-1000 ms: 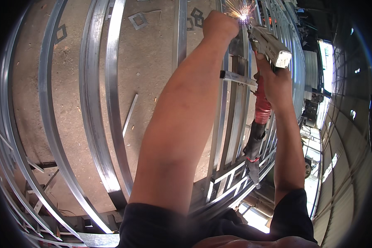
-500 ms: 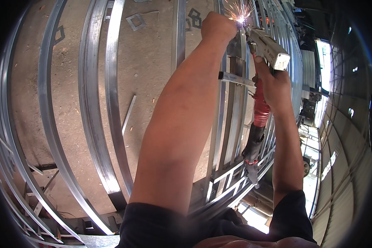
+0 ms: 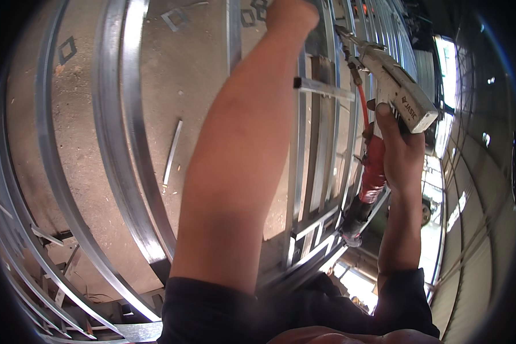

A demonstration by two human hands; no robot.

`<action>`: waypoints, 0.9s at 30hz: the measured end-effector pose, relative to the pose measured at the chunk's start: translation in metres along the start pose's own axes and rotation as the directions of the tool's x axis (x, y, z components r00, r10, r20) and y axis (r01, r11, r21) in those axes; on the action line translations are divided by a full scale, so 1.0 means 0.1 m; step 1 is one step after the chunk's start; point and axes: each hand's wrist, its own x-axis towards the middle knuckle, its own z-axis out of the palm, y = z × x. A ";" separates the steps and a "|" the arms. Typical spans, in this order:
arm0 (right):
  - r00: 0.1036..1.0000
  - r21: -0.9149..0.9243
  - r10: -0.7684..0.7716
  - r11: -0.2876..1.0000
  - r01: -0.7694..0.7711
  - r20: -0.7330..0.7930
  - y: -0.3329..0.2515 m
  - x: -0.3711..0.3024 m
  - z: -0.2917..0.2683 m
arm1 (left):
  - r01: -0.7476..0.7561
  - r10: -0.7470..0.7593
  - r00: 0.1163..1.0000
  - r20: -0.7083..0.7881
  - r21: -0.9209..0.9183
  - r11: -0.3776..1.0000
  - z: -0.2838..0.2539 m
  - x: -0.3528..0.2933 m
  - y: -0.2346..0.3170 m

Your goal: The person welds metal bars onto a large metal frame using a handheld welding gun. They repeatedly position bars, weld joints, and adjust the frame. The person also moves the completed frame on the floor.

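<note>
My right hand [image 3: 401, 152] is wrapped round the grip of a welding torch [image 3: 398, 86], a boxy pale-grey gun with a metal nozzle end. From the torch's lower end runs a hose wrapped in red [image 3: 374, 169] and black. The nozzle points up and left, apart from my left hand, and no sparks show at it. At the top edge my left hand [image 3: 292, 14] is closed like a fist beside the steel tubes. Whatever its fingers hold is hidden behind the hand. Just below it, a short square tube [image 3: 324, 88] lies across the long tubes.
Long shiny steel tubes [image 3: 110, 114] run lengthwise over the brown floor [image 3: 172, 166] on the left. Flat diamond-shaped frames [image 3: 175, 20] and a thin metal strip [image 3: 173, 152] lie there. A welded ladder-like frame [image 3: 315, 229] stands between my arms.
The bright sparks at the torch tip have stopped. My right hand has drawn the torch back to the right and nearer, away from my left hand, which has shifted slightly up and left in view.
</note>
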 end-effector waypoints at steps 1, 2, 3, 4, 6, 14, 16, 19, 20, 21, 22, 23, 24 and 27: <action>0.999 -0.016 0.051 0.999 -0.051 0.006 0.05 -0.10 -0.06 | 0.001 -0.001 0.999 -0.036 0.003 1.000 0.02 -0.01 0.00; 0.996 -0.031 0.093 0.995 -0.093 0.003 0.10 -0.19 -0.13 | -0.009 0.009 0.997 -0.072 0.001 1.000 0.04 -0.03 0.08; 0.991 -0.050 0.135 0.990 -0.135 0.010 0.12 -0.24 -0.15 | 0.014 -0.017 0.999 -0.041 -0.060 0.998 0.02 -0.06 0.10; 0.989 -0.058 0.150 0.987 -0.149 0.013 0.15 -0.29 -0.17 | 0.040 -0.041 0.999 -0.010 -0.119 0.992 0.00 -0.10 0.10; 0.987 -0.055 0.157 0.986 -0.155 0.026 0.23 -0.36 -0.19 | 0.062 -0.059 0.998 0.025 -0.126 0.990 -0.03 -0.11 0.14; 0.983 -0.080 0.181 0.981 -0.178 0.032 0.27 -0.35 -0.19 | 0.022 -0.029 0.995 -0.099 -0.069 0.997 0.02 0.00 0.07; 0.982 -0.082 0.190 0.979 -0.187 0.023 0.31 -0.32 -0.18 | 0.049 -0.051 0.998 -0.027 -0.071 0.996 0.02 -0.07 0.11; 0.989 -0.048 0.147 0.988 -0.147 0.009 0.34 -0.31 -0.16 | 0.027 -0.025 1.000 0.014 -0.111 0.993 -0.02 -0.08 0.11; 0.988 -0.066 0.155 0.986 -0.154 0.022 0.33 -0.30 -0.15 | 0.008 -0.007 1.000 0.015 -0.132 0.991 -0.03 -0.07 0.10; 0.986 -0.085 0.165 0.983 -0.161 0.033 0.32 -0.29 -0.15 | 0.006 -0.006 1.000 0.006 -0.121 0.993 -0.05 -0.05 0.09; 0.984 -0.103 0.175 0.980 -0.170 0.043 0.31 -0.28 -0.14 | 0.004 -0.005 1.000 -0.002 -0.110 0.994 -0.06 -0.03 0.08; 0.984 -0.113 0.175 0.979 -0.169 0.044 0.32 -0.27 -0.15 | 0.005 -0.005 1.000 0.000 -0.099 0.995 -0.04 -0.04 0.08; 0.983 -0.123 0.177 0.978 -0.170 0.043 0.33 -0.26 -0.16 | 0.026 -0.025 1.000 0.006 -0.095 0.995 -0.01 -0.06 0.08; 0.982 -0.127 0.189 0.974 -0.186 0.007 0.31 -0.29 -0.16 | -0.005 0.003 0.998 0.059 0.033 0.999 0.14 -0.12 0.08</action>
